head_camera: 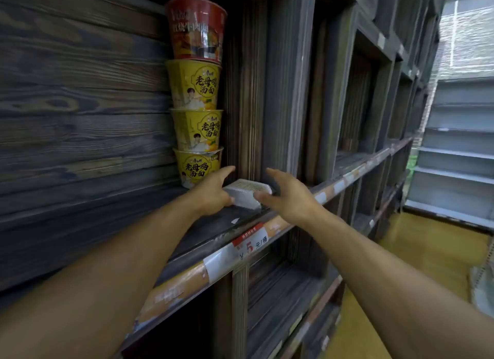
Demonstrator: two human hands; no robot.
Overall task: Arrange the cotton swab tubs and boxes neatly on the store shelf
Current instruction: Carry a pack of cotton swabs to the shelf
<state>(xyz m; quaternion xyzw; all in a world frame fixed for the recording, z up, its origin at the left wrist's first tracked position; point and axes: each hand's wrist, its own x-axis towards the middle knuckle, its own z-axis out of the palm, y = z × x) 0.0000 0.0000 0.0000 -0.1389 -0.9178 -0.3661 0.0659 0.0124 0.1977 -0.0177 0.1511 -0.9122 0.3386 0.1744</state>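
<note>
A pale, translucent cotton swab box (247, 194) lies flat on the dark wooden shelf (213, 229) beside stacked noodle cups (196, 118), left hand (211, 191) spread touching its end, right hand (287, 194) open alongside, contents blurred.

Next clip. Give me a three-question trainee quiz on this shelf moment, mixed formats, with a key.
1. True or false: the clear rectangular plastic box of cotton swabs lies on the dark wooden shelf.
2. How many yellow noodle cups sit under the red noodle cup?
3. The left hand is: A) touching the box's left side; B) gripping a cup; C) out of view.

Key: 1 true. 2 three. 3 A; the right hand is open at the box's right end.
</note>
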